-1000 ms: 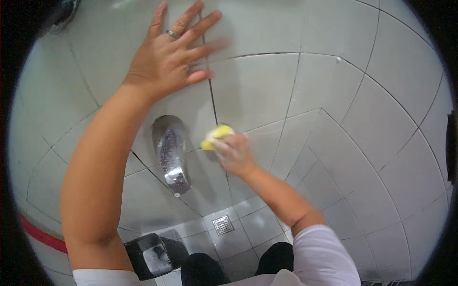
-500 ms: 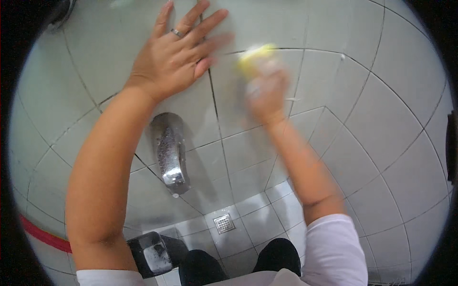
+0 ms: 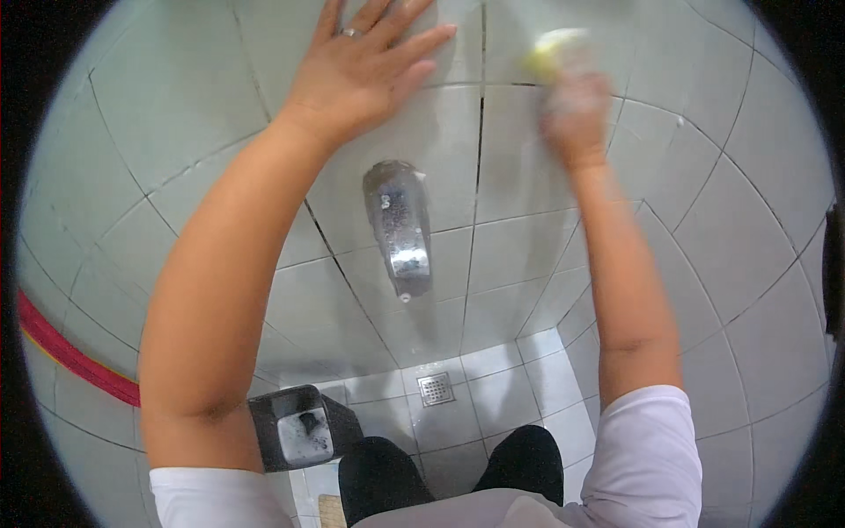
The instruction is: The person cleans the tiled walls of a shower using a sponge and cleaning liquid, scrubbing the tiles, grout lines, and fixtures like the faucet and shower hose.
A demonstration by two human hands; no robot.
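L hand (image 3: 365, 75) is spread on gray tile wall (image 3: 519, 158). R hand (image 3: 576, 110) grips blurry yellow sponge (image 3: 546, 58), abt 1 o'clock from curved silver metal spout (image 3: 396, 224). Wiping's prob. underway; can't tell what's done/left.

The left hand (image 3: 365, 79) is resting, fingers spread, on a pale tiled wall (image 3: 519, 176), with 1 finger wearing a silver ring (image 3: 350, 33). The right hand (image 3: 576, 114) is gripping a yellow sponge (image 3: 547, 60) at the wall, well apart from the left hand; both sponge and right hand are blurring. Lower, between the 2 forearms (image 3: 211, 308), a shiny metal spout (image 3: 400, 229) is jutting out. Below it, a square drain grate (image 3: 435, 389) is sitting in the tiled floor (image 3: 502, 392). Beside 2 dark-clad knees (image 3: 377, 471), a black bin (image 3: 341, 427) is holding whitish foam (image 3: 304, 447). A red band (image 3: 79, 359) is curving at far left.
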